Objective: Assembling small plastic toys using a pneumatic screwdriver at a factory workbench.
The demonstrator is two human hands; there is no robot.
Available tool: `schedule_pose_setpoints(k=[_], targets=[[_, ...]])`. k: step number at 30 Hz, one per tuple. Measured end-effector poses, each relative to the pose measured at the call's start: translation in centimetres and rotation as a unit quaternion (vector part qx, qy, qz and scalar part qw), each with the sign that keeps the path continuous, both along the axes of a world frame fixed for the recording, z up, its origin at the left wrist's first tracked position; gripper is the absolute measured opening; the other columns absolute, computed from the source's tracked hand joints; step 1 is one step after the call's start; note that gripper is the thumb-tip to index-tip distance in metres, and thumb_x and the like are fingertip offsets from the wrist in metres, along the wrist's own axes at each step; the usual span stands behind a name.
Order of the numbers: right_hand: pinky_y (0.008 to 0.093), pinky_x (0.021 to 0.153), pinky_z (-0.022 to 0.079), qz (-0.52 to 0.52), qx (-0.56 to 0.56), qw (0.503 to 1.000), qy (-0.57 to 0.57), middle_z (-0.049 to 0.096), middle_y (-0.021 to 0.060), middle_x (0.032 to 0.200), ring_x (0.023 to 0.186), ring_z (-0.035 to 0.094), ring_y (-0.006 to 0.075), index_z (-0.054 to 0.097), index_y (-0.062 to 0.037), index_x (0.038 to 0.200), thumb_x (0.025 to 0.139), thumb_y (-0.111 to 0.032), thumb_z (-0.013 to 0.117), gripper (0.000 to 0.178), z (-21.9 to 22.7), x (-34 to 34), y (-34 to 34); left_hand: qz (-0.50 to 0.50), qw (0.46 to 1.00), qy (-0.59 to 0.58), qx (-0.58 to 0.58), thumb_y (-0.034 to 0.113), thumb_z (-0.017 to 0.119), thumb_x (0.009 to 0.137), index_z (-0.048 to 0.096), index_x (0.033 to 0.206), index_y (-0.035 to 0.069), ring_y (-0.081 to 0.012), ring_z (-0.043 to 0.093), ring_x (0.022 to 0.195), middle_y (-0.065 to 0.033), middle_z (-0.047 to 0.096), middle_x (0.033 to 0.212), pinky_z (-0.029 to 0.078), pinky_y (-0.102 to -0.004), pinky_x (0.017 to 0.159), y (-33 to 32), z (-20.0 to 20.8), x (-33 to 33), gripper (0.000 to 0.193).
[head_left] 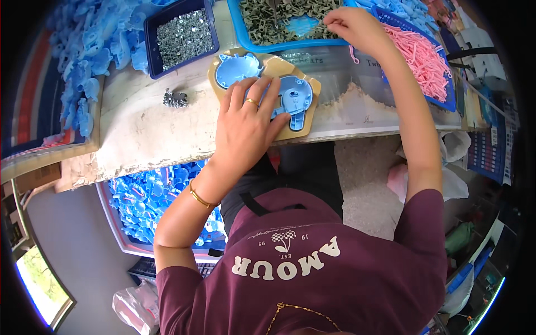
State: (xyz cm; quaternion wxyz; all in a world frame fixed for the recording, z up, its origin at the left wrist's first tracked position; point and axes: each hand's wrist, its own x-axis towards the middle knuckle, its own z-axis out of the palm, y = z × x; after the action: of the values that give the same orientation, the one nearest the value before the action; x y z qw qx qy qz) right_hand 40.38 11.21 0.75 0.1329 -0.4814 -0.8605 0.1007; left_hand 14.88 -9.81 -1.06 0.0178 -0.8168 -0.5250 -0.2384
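My left hand (245, 120) lies over a tan holder (223, 66) on the table, its fingers stretched out and apart. Two light-blue plastic shell halves sit in the holder: a rounded one (237, 68) by my fingertips and one with a short handle (296, 96) beside my thumb, partly covered by the hand. At the right end of a bright-blue tray (241, 34) of small grey-green parts (262, 25), my right hand (357, 30) has its fingertips drawn together. Whatever they pinch is too small to make out.
Left of the tray stands a dark-blue bin (149, 42) of small metal parts (184, 36). A small dark metallic pile (175, 99) lies nearer me. Pink strips (419, 61) fill a blue basket at right. Blue shells (100, 39) heap at far left; a crate (114, 223) of blue pieces stands below the table edge.
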Motion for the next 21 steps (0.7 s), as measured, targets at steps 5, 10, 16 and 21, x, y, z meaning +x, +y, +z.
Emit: schedule_pose_setpoints(k=[5, 10, 16, 21], targets=[[0.0406, 0.072, 0.055, 0.030, -0.031, 0.997, -0.069, 0.073, 0.0163, 0.084, 0.081, 0.071, 0.0311, 0.075, -0.0056, 0.083, 0.081, -0.021, 0.070, 0.016, -1.7, -1.6, 2.9, 0.007, 1.000, 0.006, -0.001, 0.033, 0.074, 0.085, 0.059, 0.134, 0.004, -0.0308, 0.053, 0.120, -0.0098, 0.058, 0.131, 0.043, -0.0442, 0.104, -0.1, 0.0, 0.1, 0.059], [0.0355, 0.066, 0.054, 0.070, -0.098, 0.979, 0.162, 0.072, 0.0102, 0.080, 0.072, 0.069, 0.0199, 0.071, -0.0023, 0.093, 0.090, -0.013, 0.067, 0.012, -2.5, -0.3, 4.3, 0.008, 1.000, 0.003, -0.005, 0.032, 0.075, 0.085, 0.059, 0.135, 0.005, -0.0313, 0.053, 0.120, -0.0091, 0.058, 0.132, 0.045, -0.0433, 0.102, -0.1, 0.3, -0.2, 0.059], [0.0270, 0.071, 0.054, 0.006, -0.242, 0.912, 0.331, 0.069, 0.0036, 0.084, 0.079, 0.065, 0.0109, 0.067, -0.0015, 0.099, 0.092, -0.005, 0.069, 0.008, -2.4, 1.3, 4.3, -0.020, 1.000, -0.013, -0.007, 0.030, 0.075, 0.084, 0.063, 0.125, 0.004, -0.0304, 0.056, 0.114, -0.0104, 0.061, 0.124, 0.046, -0.0423, 0.099, 0.7, 1.5, -0.4, 0.050], [0.0322, 0.081, 0.056, 0.031, -0.242, 0.878, 0.411, 0.070, 0.0091, 0.096, 0.086, 0.069, 0.0189, 0.061, 0.0007, 0.115, 0.089, -0.008, 0.074, 0.031, -1.2, -0.1, 1.3, -0.047, 0.995, -0.093, -0.002, 0.021, 0.074, 0.086, 0.066, 0.118, 0.005, -0.0332, 0.060, 0.104, -0.0107, 0.064, 0.121, 0.050, -0.0422, 0.090, 1.9, 1.4, -1.4, 0.037]])
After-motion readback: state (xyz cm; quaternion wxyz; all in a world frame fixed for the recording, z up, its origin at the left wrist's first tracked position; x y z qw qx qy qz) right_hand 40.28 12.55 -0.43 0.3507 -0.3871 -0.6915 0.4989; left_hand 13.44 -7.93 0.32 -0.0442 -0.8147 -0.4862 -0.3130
